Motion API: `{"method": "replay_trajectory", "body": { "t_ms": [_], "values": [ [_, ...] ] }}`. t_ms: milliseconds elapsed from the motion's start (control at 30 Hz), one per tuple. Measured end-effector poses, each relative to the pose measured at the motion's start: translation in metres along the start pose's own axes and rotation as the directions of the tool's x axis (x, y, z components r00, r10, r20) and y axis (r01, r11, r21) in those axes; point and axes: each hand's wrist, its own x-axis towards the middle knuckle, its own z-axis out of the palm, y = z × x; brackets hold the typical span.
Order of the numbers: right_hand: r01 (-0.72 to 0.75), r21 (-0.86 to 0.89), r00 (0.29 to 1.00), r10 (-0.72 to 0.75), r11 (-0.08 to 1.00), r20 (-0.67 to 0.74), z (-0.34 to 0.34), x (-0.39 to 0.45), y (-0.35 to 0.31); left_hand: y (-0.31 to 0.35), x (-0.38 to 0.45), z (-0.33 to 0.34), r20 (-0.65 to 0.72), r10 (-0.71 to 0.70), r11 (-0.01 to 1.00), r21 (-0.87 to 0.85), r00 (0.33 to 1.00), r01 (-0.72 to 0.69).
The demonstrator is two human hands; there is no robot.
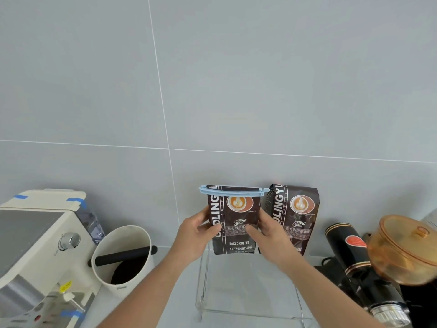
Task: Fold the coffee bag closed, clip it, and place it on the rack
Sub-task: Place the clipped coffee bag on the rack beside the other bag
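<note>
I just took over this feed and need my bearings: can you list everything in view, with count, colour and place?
clipped coffee bag: 1, dark brown, centre, held over the rack
bag clip: 1, light blue, across the top of the held bag
second coffee bag: 1, dark brown, upright against the wall, right of the held bag
rack: 1, clear, on the counter below the bags
espresso machine: 1, cream, far left
knock box: 1, white with black bar, left of the rack
grinder: 1, black, right
hopper lid: 1, amber, far right
left hand: 1, gripping the bag's left edge
right hand: 1, gripping the bag's right edge
</note>
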Motion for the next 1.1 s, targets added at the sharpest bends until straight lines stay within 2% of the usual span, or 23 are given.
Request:
{"method": "replay_trajectory", "body": {
  "t_ms": [467, 700, 1100],
  "values": [
    [-0.04, 0.027, 0.993, 0.043, 0.999, -0.114, 0.013, 0.015, 0.023, -0.022, 0.02, 0.004, -0.073, -0.014, 0.994, -0.108, 0.997, 0.006],
    [-0.076, -0.003, 0.976, 0.074, 0.997, -0.205, 0.019, 0.022, 0.018, -0.016, 0.03, 0.006, -0.097, 0.019, 0.998, -0.062, 0.995, -0.025],
    [-0.113, -0.093, 0.977, 0.094, 0.989, -0.189, 0.018, 0.022, 0.017, -0.012, 0.036, 0.005, -0.086, 0.003, 1.0, -0.022, 0.996, -0.005]
  ]
}}
